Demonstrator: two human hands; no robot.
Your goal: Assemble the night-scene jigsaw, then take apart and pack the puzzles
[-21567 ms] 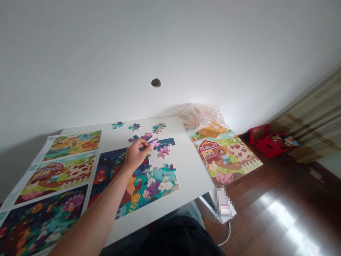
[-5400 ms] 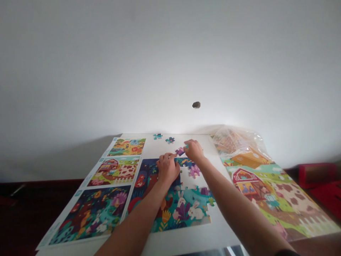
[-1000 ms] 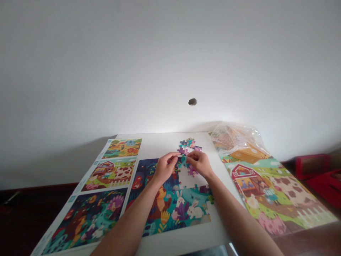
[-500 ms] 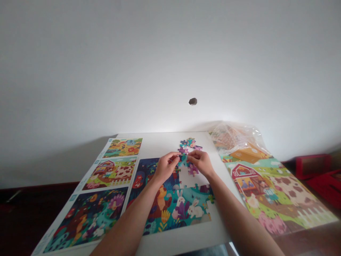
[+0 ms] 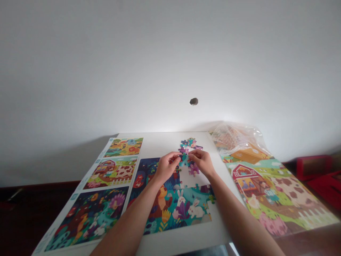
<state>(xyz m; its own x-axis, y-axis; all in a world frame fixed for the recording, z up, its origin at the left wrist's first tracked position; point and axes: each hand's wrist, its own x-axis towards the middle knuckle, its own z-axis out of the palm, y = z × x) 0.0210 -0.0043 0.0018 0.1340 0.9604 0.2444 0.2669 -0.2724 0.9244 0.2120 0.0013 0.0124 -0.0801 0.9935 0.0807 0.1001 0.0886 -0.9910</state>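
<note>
Since the teal piece [image 5: 183, 160] looks like light, stiff card, its edges suit a narrow grip: left hand [image 5: 167, 165] and right hand [image 5: 201, 162] pinch it between them.

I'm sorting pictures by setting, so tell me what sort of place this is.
Likely a room at home: a part-finished animal jigsaw lies on a white table by a pale wall.

Materials: the jigsaw puzzle [image 5: 183, 213] is showing printed, mostly matt card; the picture sheet [image 5: 89, 193] is resembling smooth paper; the surface [image 5: 157, 145] is appearing smooth; the bag [image 5: 238, 138] is gleaming as crinkled, clear, glossy plastic.
</note>
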